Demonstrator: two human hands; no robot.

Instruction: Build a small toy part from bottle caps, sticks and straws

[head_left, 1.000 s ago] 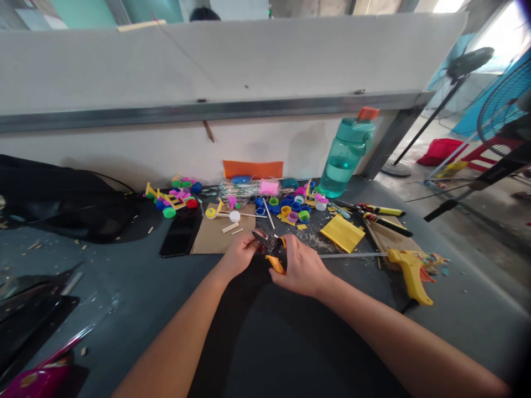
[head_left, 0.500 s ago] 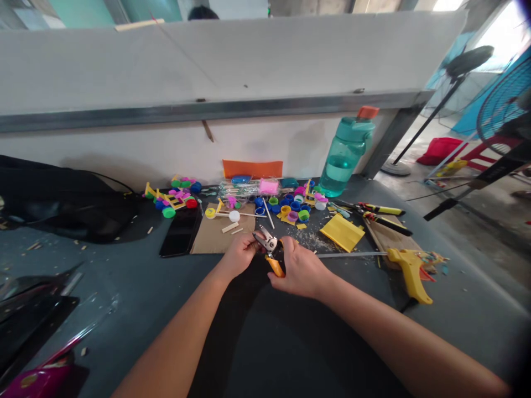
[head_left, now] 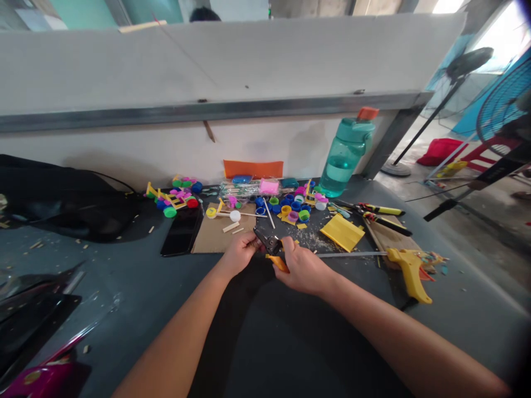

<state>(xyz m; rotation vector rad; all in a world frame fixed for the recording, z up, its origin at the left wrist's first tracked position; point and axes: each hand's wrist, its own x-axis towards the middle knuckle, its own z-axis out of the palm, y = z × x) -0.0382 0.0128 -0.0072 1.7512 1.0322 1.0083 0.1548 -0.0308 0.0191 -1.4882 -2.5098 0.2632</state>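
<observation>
My right hand (head_left: 306, 266) is wrapped round the orange handles of a pair of pruning shears (head_left: 271, 245), whose dark jaws point up and left. Close to those jaws, my left hand (head_left: 240, 255) has its fingers pinched together. Whatever they hold is too small and covered to make out. Beyond my hands, a piece of cardboard (head_left: 211, 235) bears small wooden sticks (head_left: 231, 227) and a white bottle cap (head_left: 235, 216). Several coloured caps (head_left: 292, 216) lie to the right of it, near a white stick (head_left: 269, 213).
A yellow glue gun (head_left: 409, 271) lies at right, below pliers (head_left: 385, 215) and a yellow sheet (head_left: 342, 232). A teal bottle (head_left: 344, 155) stands by the white partition (head_left: 249, 61). At left are a phone (head_left: 178, 232) and a black bag (head_left: 62, 199).
The shears have turned slightly in my right hand, and their jaws look darker now. My right hand has shifted a little to the right; my left hand stays nearly in place.
</observation>
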